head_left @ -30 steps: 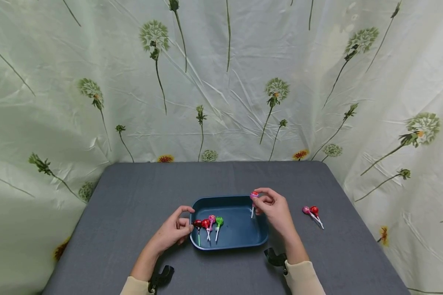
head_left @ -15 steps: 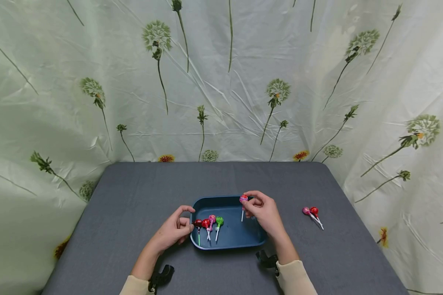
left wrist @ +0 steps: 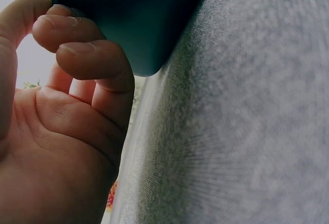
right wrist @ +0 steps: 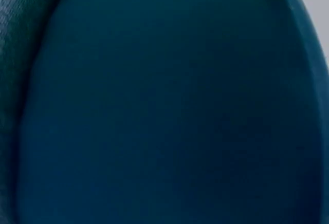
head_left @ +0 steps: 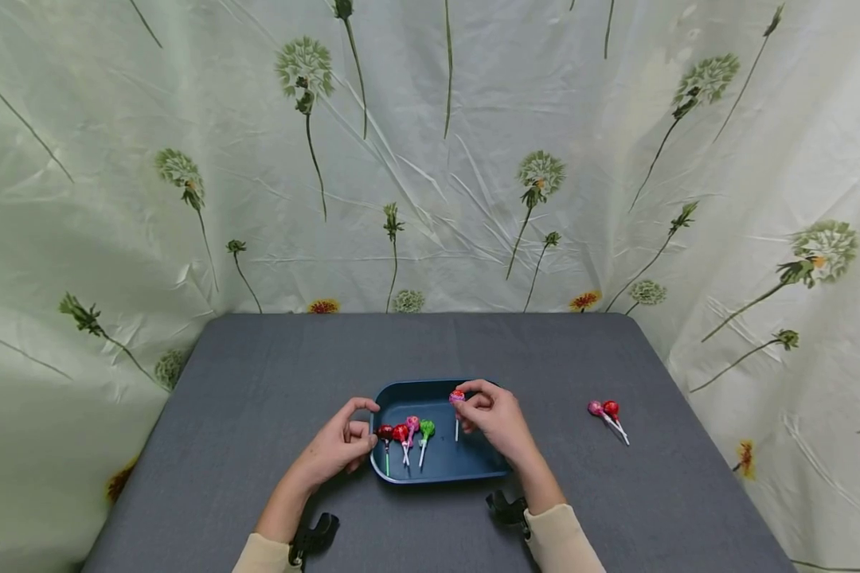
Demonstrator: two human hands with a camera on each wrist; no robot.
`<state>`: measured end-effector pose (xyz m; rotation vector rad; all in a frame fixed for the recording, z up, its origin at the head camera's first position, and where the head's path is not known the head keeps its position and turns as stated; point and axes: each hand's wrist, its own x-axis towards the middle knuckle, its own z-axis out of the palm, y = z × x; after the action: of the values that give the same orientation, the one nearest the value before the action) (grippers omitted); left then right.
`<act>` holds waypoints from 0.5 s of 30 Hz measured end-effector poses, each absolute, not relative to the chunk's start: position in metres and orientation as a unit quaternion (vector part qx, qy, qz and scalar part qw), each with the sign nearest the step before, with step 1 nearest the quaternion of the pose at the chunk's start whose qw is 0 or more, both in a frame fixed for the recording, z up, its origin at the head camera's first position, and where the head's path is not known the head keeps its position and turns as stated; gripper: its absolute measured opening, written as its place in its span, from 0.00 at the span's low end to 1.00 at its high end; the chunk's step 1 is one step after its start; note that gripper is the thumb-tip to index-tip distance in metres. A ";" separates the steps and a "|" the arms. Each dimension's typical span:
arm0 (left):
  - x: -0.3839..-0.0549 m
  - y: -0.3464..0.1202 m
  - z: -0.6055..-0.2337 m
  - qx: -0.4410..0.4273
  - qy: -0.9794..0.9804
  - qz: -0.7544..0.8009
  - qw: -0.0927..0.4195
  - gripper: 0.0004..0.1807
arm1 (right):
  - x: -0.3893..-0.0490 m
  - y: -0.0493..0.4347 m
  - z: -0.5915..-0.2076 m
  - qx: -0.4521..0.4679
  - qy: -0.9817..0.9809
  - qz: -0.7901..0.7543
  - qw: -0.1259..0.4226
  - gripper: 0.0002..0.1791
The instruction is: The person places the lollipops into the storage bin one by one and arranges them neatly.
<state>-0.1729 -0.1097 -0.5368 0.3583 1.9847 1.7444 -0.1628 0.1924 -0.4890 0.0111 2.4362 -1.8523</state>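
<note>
My right hand (head_left: 498,418) pinches a red-and-pink lollipop (head_left: 457,397) by its wrapped head. Its white stick points down over the right half of the blue tray (head_left: 440,481). At the tray's left end, my left hand (head_left: 337,450) holds the rim; in the left wrist view its curled fingers (left wrist: 92,59) touch the outer wall. Inside the tray's left half lie a dark red lollipop (head_left: 385,432), a red lollipop (head_left: 400,433), a pink lollipop (head_left: 412,422) and a green lollipop (head_left: 427,429), sticks toward me. The right wrist view shows only the tray's side, no hand.
Right of the tray, a pink lollipop (head_left: 596,408) and a red lollipop (head_left: 612,409) lie on the grey tablecloth (head_left: 294,350), their sticks crossing. A flower-print curtain (head_left: 459,159) hangs behind the table.
My right hand has moved left over the tray and slightly toward me, carrying the red-and-pink lollipop. The left hand stays at the tray's left end.
</note>
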 end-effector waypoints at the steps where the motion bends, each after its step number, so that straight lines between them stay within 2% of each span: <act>1: -0.173 -0.110 -0.537 0.131 0.723 0.636 0.235 0.29 | -0.163 0.192 -0.490 0.003 0.796 -0.603 0.043 0.13; 15: -0.173 -0.109 -0.537 0.137 0.729 0.630 0.232 0.28 | -0.164 0.185 -0.502 -0.020 0.815 -0.572 0.086 0.15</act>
<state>-0.1730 -0.1088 -0.5366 0.3761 2.0031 1.7305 -0.1639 0.1848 -0.5018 -0.0603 2.4298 -1.7047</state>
